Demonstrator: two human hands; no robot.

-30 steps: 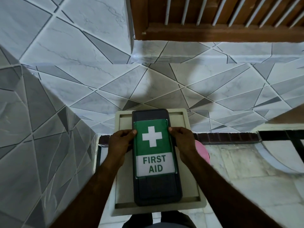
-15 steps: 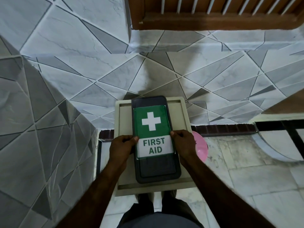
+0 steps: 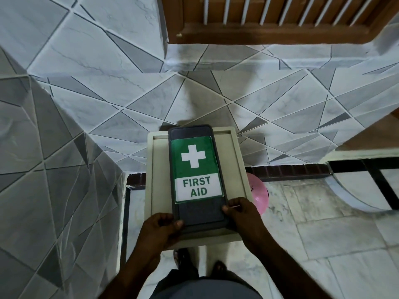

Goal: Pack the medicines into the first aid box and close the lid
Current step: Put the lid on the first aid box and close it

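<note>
The first aid box [image 3: 197, 175] lies flat on the cream stool [image 3: 236, 169], lid shut. Both hands have slid down its sides to the near end — the left hand [image 3: 160, 228] pinches the near left corner, the right hand [image 3: 241, 212] grips the right edge. No medicines show, so it looks ready to lift or open.

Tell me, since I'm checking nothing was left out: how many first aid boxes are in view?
1. The first aid box, lid shut, lies on the cream stool, gripped at its near end by the left hand and right hand. No loose medicines show.
</note>
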